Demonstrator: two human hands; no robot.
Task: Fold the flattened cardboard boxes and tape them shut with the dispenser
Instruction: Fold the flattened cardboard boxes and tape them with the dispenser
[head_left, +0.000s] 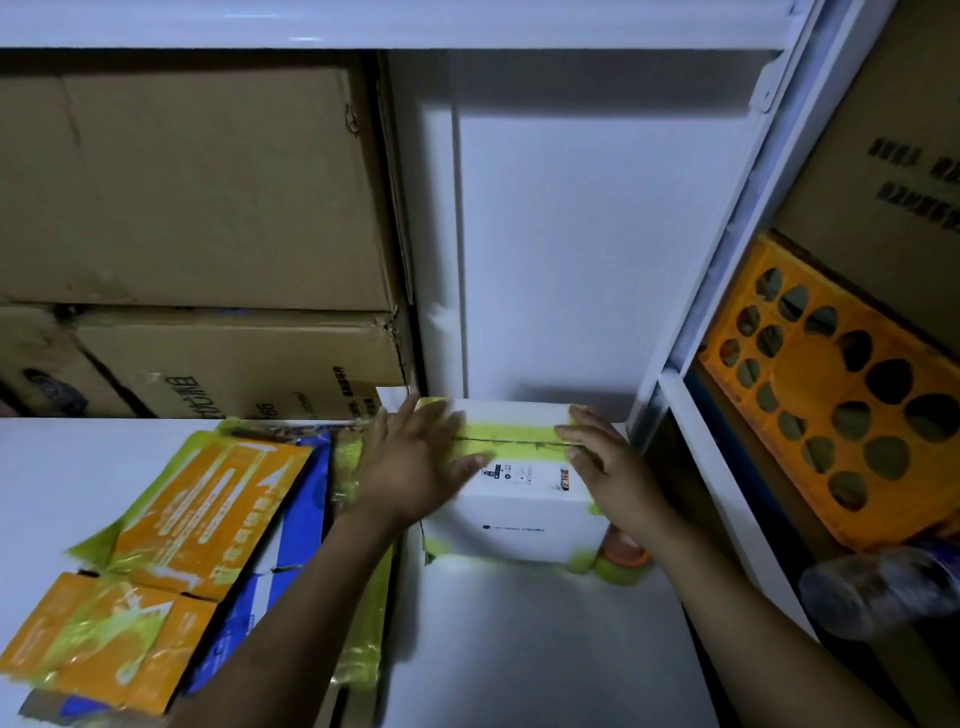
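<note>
A folded white box (524, 512) stands on the white table (519, 649), with yellow-green tape (511, 431) running along its top seam. My left hand (415, 467) lies flat on the box's left side, its fingers spread and pressing on the tape. My right hand (605, 467) presses flat on the box's right end. A tape roll with an orange core (621, 561) sits at the box's near right corner, partly hidden by my right forearm. Flattened orange and blue boxes (171, 561) lie stacked at the left.
Large brown cartons (197, 208) are stacked at the back left. A white shelf post (727, 270) rises to the right of the box. Beyond it an orange plastic crate (857, 395) leans, with a crumpled clear bottle (878, 592) below it.
</note>
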